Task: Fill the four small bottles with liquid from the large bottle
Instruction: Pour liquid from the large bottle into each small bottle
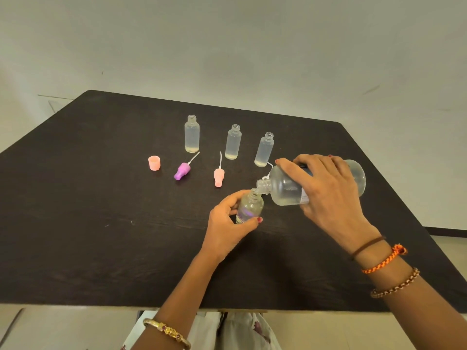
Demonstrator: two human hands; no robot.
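Head view: four small bottles counted; three (191,133) (233,142) (264,149) stood uncapped in a row on the dark table (75,198), the fourth (249,207) gripped by the left hand (228,224); one large bottle (290,186), tilted, mouth at its neck, clasped by the right hand (326,190); two spray tops (182,170) (218,176), one pink cap (154,163); pale wall behind; label unreadable.

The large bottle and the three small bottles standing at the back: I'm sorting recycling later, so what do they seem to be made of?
Large bottle: clear and glossy with sharp highlights, glass or hard clear plastic; the look leaves it open. Three small bottles: frosted, milky translucent walls with a matte finish and moulded screw threads at the necks, most likely soft plastic.
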